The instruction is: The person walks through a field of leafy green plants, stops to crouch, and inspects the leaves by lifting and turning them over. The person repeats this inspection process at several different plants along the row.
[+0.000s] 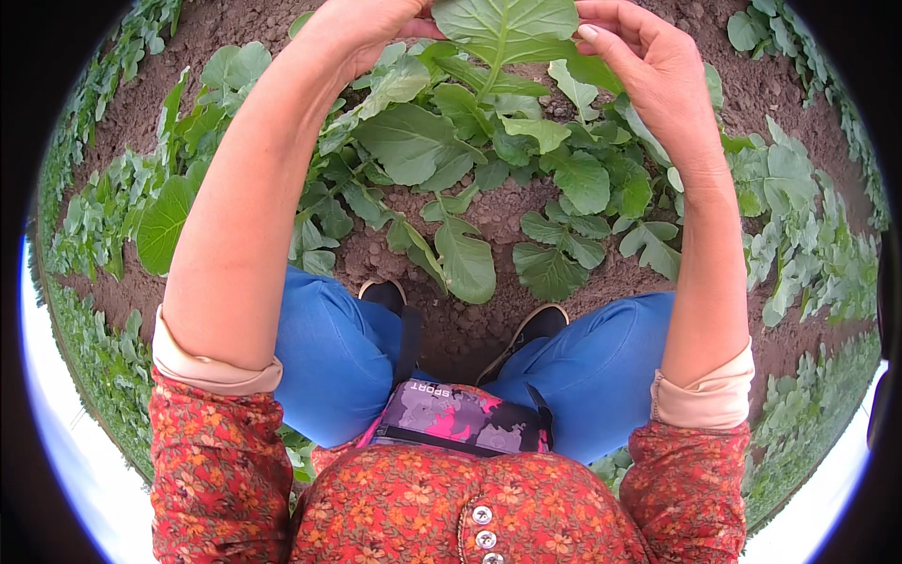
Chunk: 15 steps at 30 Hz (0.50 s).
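A broad green leaf point(507, 30) with pale veins is spread between my hands at the top edge of the head view. My right hand point(653, 56) pinches its right edge between thumb and fingers. At the leaf's left edge is my left hand point(371, 23), its fingers closed against it and partly cut off by the picture's top. Below both hands grows a leafy plant point(413, 146) with lobed leaves, rooted in brown soil. One long leaf point(465, 263) droops toward my feet.
More leafy rows run along the left point(113, 216) and the right point(794, 216), with bare soil point(113, 113) between them. My shoes point(540, 324) stand close to the plant, knees apart. A patterned waist bag point(451, 414) lies across my lap.
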Each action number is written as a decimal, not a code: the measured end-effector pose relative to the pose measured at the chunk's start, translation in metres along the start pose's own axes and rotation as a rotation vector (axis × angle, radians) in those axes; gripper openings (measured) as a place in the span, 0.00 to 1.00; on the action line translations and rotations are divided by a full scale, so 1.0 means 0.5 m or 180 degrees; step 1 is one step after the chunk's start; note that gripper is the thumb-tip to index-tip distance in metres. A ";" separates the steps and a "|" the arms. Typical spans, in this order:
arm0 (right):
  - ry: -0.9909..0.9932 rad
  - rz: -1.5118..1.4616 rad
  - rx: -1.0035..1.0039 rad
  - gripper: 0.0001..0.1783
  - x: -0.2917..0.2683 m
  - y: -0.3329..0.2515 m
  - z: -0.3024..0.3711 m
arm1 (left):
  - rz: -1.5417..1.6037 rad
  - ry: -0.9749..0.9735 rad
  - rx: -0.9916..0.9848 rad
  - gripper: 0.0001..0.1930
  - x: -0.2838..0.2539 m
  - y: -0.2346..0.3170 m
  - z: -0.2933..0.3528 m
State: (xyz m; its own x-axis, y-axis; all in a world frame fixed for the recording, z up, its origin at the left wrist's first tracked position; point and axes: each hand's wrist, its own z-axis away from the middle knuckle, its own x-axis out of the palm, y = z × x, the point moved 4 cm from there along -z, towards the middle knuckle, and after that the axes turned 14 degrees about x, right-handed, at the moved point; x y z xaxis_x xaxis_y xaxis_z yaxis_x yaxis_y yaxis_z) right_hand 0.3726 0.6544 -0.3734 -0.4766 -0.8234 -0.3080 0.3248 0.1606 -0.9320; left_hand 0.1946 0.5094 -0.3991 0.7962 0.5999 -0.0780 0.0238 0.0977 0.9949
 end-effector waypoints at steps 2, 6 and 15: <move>0.0282 0.0482 -0.0352 0.11 -0.036 -0.046 0.034 | -0.0131 0.0023 0.0121 0.05 -0.014 0.008 0.005; 0.0279 0.1572 -0.0218 0.26 -0.132 -0.008 0.054 | -0.0222 -0.0042 0.0267 0.03 -0.009 0.011 0.012; 0.0507 0.3722 -0.0440 0.43 -0.096 0.032 0.114 | -0.0454 -0.0251 0.0402 0.02 0.037 0.025 0.003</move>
State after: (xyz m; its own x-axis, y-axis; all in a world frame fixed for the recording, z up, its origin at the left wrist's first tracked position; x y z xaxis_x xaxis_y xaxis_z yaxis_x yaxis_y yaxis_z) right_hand 0.4474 0.6655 -0.3626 -0.0488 -0.0628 -0.9968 0.5440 0.8353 -0.0793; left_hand 0.2105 0.5208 -0.3878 0.8242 0.5225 -0.2184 0.2115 0.0739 0.9746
